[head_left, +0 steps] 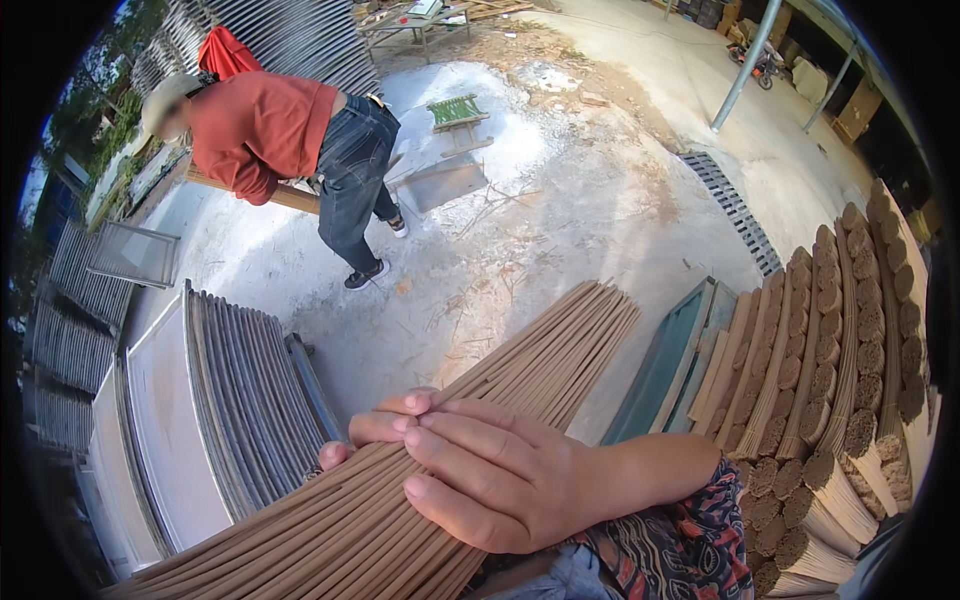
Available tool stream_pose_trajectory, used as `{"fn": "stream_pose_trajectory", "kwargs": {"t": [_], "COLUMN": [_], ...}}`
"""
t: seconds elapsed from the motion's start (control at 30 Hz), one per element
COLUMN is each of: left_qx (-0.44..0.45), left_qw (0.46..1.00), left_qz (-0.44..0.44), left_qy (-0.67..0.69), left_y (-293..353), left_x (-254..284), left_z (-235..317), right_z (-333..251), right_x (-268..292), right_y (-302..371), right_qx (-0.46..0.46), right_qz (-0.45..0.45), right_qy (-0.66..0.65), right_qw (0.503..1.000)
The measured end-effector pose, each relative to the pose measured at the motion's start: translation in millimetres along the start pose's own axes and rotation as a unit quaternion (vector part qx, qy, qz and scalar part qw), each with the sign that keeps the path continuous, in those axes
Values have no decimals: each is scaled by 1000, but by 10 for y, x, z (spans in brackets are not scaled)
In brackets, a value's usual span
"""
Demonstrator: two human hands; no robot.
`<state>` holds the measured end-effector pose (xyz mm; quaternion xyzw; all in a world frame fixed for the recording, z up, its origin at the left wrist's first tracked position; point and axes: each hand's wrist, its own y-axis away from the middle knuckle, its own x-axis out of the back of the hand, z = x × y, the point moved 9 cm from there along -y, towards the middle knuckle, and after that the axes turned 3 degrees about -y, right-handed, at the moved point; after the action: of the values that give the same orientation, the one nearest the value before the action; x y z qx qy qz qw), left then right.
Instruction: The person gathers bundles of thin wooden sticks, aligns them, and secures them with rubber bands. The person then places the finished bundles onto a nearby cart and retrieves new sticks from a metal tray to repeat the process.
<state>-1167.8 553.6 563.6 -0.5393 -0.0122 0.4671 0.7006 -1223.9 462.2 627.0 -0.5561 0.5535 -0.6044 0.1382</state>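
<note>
I am observing the right hand [525, 470] and left hand [380, 428] (partly hidden) holding a brown stick bundle [545, 350], fingers [468, 452] grasping it, a person [265, 125] bending beyond

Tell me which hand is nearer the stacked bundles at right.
Right. The right hand lies over the held sticks, on the side toward the stacked bundles; the left hand, partly hidden, is farther away, at the sticks' left side.

Right hand [500, 470] lies palm down; left hand [378, 427] curls against it.
</note>
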Motion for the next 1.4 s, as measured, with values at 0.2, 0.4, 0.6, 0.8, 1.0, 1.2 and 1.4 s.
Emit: {"fn": "stream_pose_trajectory", "kwargs": {"t": [0.2, 0.4, 0.6, 0.8, 1.0, 1.2, 1.4], "left_qx": [-41, -12, -14, -57, -74, -110, -143], "left_qw": [995, 986, 981, 967, 951, 925, 899], "left_qz": [52, 103, 136, 176, 252, 287, 316], "left_qy": [-76, -134, -136, -172, -164, -224, -268], "left_y": [-443, -1011, -1731, -2339, -2842, -3384, -3746], "left_x": [-6, 458, 592, 748, 952, 1210, 1787], "left_z": [-970, -2282, -3322, -4303, -5221, -5764, -6140], "right_z": [1275, 2847, 4127, 5400, 6649, 7613, 8293], "right_x": [279, 191, 366, 461, 536, 365, -229], "right_y": [-71, -276, -640, -887, -1052, -1387, -1694], "right_qx": [19, 34, 57, 72, 127, 130, 133], "right_qz": [36, -1, -44, -34, -17, 6, 48], "right_qy": [-78, -121, -135, -198, -287, -399, -474], "right_qw": [996, 992, 988, 977, 949, 908, 869]}}
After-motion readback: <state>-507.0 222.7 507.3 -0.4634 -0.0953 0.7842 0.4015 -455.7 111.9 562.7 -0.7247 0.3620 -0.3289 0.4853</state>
